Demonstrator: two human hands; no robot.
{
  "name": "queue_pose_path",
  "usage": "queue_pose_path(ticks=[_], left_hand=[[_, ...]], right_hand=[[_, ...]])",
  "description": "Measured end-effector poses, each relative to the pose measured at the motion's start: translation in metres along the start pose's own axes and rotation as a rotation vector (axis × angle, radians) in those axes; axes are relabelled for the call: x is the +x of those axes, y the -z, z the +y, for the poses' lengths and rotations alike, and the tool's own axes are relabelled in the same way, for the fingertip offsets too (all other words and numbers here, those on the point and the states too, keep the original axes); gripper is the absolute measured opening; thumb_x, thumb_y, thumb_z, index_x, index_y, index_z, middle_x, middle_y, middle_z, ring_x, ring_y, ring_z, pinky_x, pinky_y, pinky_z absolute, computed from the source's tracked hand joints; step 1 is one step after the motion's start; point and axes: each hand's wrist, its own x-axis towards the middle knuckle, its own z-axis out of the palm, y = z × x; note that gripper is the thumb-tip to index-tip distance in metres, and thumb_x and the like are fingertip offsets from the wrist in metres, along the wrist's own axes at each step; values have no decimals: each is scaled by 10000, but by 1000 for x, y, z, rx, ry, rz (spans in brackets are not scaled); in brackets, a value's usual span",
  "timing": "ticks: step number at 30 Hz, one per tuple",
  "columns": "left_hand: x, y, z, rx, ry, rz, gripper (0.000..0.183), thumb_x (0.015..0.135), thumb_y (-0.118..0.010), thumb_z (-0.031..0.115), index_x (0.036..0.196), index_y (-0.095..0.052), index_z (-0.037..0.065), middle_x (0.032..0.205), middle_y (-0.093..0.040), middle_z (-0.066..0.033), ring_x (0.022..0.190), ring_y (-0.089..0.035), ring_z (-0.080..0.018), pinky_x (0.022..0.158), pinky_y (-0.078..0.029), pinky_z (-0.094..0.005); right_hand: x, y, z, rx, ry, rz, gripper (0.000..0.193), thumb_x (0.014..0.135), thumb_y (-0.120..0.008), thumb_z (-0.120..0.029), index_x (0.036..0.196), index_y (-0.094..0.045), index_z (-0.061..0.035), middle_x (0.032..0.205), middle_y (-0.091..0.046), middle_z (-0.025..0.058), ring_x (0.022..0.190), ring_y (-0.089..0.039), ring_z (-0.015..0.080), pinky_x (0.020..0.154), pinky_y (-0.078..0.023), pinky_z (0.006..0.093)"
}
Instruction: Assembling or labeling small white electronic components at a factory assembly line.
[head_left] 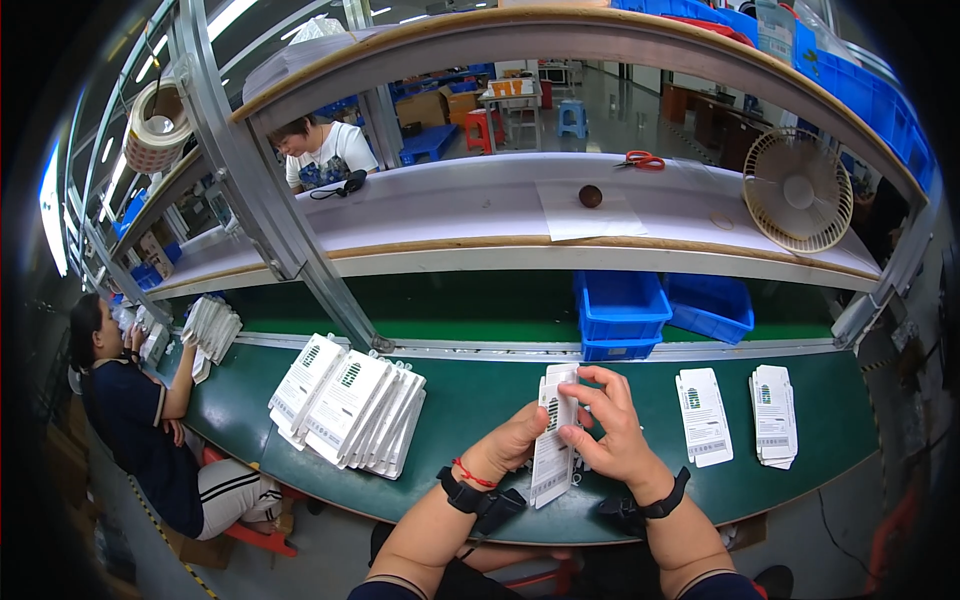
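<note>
one white flat carton [550, 472], stood on end above the near middle of the green table [480, 385], pinched along its left side by my left hand [520, 438], my right hand [612, 422] curled loosely at its right edge, seemingly to steady it; whether that one pinches too, i cannot tell. one large stack [345, 405] to the left, one single carton [705, 418] and one small pile [774, 415] to the right, apparently spaced to avoid mixing; blue bins [622, 312] at the far side, likely to spare working room.
</note>
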Motion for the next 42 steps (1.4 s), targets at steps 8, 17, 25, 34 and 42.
queue_pose_path(ticks=[8, 17, 25, 34, 42], left_hand=[[0, -3, 1, 70, 98, -33, 928, 676, -708, 650, 1299, -419, 26, 1142, -537, -80, 1075, -543, -182, 914, -446, -313], [3, -10, 1, 154, 54, -50, 935, 663, -835, 432, 1359, -366, 21, 1084, -522, -25, 981, -524, -108, 829, -441, -248], [3, -11, 1, 244, 18, -71, 923, 659, -848, 393, 1371, -379, 39, 1085, -530, -17, 968, -523, -100, 839, -437, -257], [2, -6, 10, 42, -224, 107, 942, 659, -792, 515, 1332, -383, -2, 1133, -597, -139, 1048, -599, -233, 908, -481, -357], [0, -3, 11, -125, -295, 44, 967, 677, -754, 565, 1349, -346, 2, 1162, -588, -174, 1101, -587, -302, 949, -489, -417]], right_hand=[[1, 4, 4, 93, -28, 35, 294, 768, -706, -126, 1034, -607, -47, 1226, -460, 175, 1086, -455, 281, 762, -501, 314], [-1, 5, 4, 192, -55, 47, 271, 727, -746, -117, 918, -572, -37, 1136, -459, 163, 1041, -474, 255, 771, -506, 296], [-4, 7, 5, 214, -79, 71, 274, 732, -730, -184, 896, -561, -44, 1129, -456, 147, 999, -479, 223, 822, -432, 301], [-3, -3, 15, 184, -245, 201, 323, 753, -750, -220, 955, -581, -31, 1025, -564, 121, 910, -561, 205, 706, -459, 295], [-10, -9, 17, 323, -600, -349, 388, 887, -616, -384, 847, -703, -8, 656, -659, 92, 604, -623, 143, 584, -477, 281]])
